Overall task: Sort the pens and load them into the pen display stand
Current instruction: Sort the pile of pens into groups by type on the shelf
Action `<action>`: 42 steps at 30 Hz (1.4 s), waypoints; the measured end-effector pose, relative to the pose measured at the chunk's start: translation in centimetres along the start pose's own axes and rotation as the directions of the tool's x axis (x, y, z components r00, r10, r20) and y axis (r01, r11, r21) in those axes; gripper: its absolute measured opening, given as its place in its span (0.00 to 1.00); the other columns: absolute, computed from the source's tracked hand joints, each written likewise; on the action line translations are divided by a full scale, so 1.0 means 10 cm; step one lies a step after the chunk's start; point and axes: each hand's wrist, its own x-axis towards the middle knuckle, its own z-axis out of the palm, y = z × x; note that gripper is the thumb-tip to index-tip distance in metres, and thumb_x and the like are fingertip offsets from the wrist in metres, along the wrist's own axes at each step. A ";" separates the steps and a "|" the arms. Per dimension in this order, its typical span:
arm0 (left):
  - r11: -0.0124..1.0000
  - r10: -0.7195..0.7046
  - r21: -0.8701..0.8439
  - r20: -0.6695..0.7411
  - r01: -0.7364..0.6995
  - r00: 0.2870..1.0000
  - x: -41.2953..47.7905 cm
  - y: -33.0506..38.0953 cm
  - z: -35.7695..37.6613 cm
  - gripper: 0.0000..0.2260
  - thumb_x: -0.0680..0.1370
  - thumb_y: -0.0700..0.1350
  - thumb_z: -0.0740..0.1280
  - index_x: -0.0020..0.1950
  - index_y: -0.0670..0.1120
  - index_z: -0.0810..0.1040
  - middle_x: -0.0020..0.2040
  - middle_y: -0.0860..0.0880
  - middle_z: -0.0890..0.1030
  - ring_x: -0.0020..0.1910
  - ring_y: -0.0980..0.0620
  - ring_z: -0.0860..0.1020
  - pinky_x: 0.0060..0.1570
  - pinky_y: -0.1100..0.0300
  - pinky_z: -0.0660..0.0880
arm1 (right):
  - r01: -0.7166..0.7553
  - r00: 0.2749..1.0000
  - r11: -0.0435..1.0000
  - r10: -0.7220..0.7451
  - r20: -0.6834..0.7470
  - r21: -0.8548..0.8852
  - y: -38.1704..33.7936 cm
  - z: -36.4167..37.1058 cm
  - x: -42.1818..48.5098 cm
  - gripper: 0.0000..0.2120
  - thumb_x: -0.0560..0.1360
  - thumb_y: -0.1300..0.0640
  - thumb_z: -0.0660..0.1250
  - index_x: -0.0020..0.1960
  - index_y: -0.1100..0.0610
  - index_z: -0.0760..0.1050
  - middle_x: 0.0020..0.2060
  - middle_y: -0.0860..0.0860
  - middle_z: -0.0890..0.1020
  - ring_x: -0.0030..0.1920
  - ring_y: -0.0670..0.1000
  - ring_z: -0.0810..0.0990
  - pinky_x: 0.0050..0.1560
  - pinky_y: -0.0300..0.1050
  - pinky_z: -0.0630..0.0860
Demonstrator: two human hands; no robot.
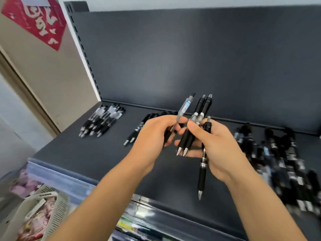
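Dark grey shelf point(83, 153) with matching back panel point(173, 58); both hands are held above its middle.

Blurred heap of pens point(281, 164) on the shelf, right of the right-hand fingers and near them. Slatted plastic basket point(57, 211) lower left, below shelf level, well apart from the fingers. Neat bundle of pens point(102, 121) far left of the left-hand fingers, toward the back. A few black pens point(137, 132) lie just behind the left hand, partly hidden.

Right hand point(220, 146): fingers and thumb curled, grasping two black pens point(186, 140), metal tips downward. A third black pen point(202, 173) hangs lower from the same grip.

Left hand point(154, 134): fingers curled, pinching a clear-barrelled pen point(185, 106) whose clicker end stands above the fingertips, just beside the right-hand pens.
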 end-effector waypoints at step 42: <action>0.950 -0.030 0.305 0.303 -0.067 0.953 1.09 -0.24 -2.76 0.13 0.72 0.55 0.72 0.45 0.46 0.83 0.31 0.54 0.80 0.28 0.57 0.77 0.30 0.66 0.73 | -0.256 0.967 0.967 0.255 0.010 0.021 0.65 2.33 1.02 0.04 0.74 0.61 0.69 0.46 0.60 0.81 0.38 0.54 0.83 0.37 0.52 0.83 0.33 0.50 0.81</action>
